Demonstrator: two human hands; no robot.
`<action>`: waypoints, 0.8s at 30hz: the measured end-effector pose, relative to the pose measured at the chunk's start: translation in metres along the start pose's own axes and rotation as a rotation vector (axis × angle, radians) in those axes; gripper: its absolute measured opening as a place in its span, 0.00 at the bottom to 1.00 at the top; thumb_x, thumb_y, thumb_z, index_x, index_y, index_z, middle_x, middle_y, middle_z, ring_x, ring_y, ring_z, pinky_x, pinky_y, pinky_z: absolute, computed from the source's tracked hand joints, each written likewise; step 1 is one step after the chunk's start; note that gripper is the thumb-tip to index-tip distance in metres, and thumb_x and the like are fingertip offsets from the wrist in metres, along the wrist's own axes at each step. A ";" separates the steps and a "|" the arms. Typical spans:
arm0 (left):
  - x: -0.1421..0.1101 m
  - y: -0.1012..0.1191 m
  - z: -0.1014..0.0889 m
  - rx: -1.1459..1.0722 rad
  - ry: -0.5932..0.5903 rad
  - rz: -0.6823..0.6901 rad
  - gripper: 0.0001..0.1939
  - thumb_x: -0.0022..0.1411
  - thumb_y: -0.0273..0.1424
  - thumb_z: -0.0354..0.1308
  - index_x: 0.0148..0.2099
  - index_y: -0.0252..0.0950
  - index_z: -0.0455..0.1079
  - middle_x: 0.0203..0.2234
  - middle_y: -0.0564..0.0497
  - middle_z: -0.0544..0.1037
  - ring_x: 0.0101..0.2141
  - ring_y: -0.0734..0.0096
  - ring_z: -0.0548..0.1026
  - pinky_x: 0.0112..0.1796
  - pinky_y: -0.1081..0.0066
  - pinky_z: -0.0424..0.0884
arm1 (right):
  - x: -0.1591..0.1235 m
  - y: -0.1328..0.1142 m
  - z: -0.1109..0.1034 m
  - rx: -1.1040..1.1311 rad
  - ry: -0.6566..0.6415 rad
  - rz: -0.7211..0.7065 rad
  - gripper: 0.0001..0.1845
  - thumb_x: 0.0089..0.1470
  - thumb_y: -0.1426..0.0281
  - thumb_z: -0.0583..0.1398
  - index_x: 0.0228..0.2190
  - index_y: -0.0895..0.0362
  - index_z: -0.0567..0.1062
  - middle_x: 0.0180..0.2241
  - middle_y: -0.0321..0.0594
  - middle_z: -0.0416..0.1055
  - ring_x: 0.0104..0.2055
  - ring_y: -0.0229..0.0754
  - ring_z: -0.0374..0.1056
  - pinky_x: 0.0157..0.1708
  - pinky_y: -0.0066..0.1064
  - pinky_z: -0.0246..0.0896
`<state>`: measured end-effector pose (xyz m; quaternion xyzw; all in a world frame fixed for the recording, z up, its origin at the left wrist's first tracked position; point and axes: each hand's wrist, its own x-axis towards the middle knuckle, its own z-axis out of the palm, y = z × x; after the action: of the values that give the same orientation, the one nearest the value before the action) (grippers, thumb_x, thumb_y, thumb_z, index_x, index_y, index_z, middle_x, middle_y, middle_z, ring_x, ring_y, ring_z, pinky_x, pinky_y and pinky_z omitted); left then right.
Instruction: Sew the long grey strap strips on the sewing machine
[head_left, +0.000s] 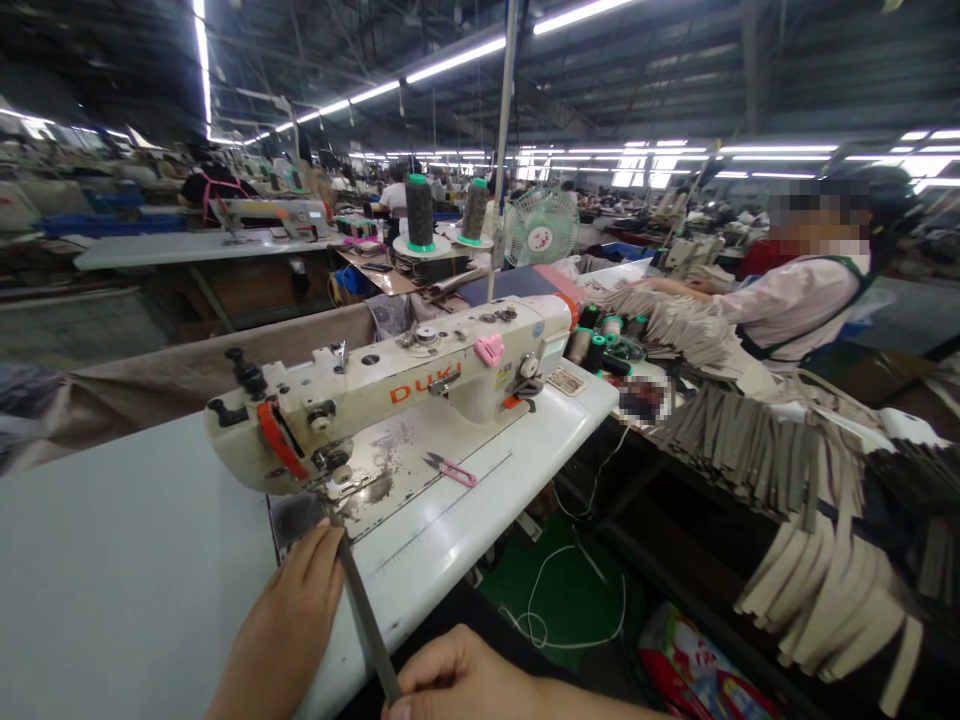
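Note:
A long, narrow grey strap (365,610) runs from under the presser foot of a white sewing machine (409,385) to the table's front edge. My left hand (296,605) rests beside the needle area, its fingers together and bent onto the strap close to the foot; its thumb is hidden. Near the front edge, my right hand (457,680) pinches the strap's near end between thumb and fingers. Pink-handled thread snips (451,468) lie on the machine bed, right of the needle. The needle itself is too small to make out.
Bundles of grey straps (750,450) and beige straps (832,600) hang over the bench at right. Thread spools (596,350) stand behind the machine's right end, and a fan (541,225) is beyond. A co-worker (799,295) sits at right. A white cable (536,600) lies on the floor.

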<state>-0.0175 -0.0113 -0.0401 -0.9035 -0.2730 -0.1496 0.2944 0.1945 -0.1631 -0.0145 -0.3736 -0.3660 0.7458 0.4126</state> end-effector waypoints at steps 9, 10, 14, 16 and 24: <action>-0.001 0.000 0.000 -0.064 -0.003 -0.039 0.21 0.65 0.18 0.46 0.49 0.30 0.79 0.56 0.36 0.77 0.59 0.48 0.72 0.61 0.52 0.71 | 0.013 -0.001 0.004 -0.134 0.021 -0.073 0.29 0.39 0.48 0.76 0.31 0.60 0.83 0.27 0.33 0.72 0.28 0.32 0.64 0.29 0.24 0.58; -0.001 -0.001 0.000 -0.073 0.000 -0.038 0.21 0.65 0.18 0.46 0.48 0.30 0.80 0.55 0.36 0.77 0.59 0.48 0.72 0.61 0.52 0.71 | 0.014 -0.003 0.006 -0.151 0.023 -0.063 0.29 0.40 0.48 0.76 0.32 0.60 0.84 0.27 0.33 0.72 0.28 0.32 0.64 0.29 0.24 0.59; -0.001 -0.001 0.000 -0.086 0.002 -0.030 0.21 0.64 0.17 0.46 0.48 0.31 0.80 0.55 0.36 0.77 0.59 0.47 0.73 0.61 0.50 0.71 | 0.021 -0.010 0.014 -0.220 0.131 -0.130 0.27 0.43 0.49 0.75 0.32 0.60 0.85 0.27 0.34 0.75 0.30 0.34 0.67 0.34 0.26 0.62; 0.000 -0.001 0.000 -0.088 0.005 -0.038 0.21 0.64 0.18 0.47 0.48 0.32 0.80 0.55 0.37 0.77 0.59 0.48 0.73 0.61 0.50 0.71 | 0.025 -0.013 0.018 -0.105 0.163 -0.096 0.29 0.40 0.49 0.76 0.33 0.61 0.84 0.27 0.35 0.76 0.29 0.35 0.69 0.34 0.27 0.64; 0.005 -0.001 -0.005 -0.070 0.029 -0.015 0.21 0.64 0.17 0.46 0.46 0.29 0.81 0.54 0.34 0.77 0.57 0.45 0.74 0.58 0.49 0.73 | 0.020 -0.023 0.020 0.084 0.050 -0.024 0.28 0.45 0.49 0.74 0.28 0.63 0.82 0.23 0.38 0.77 0.25 0.35 0.71 0.29 0.26 0.61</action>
<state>-0.0148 -0.0117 -0.0339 -0.9089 -0.2704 -0.1743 0.2655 0.1777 -0.1410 0.0091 -0.3701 -0.3284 0.7459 0.4459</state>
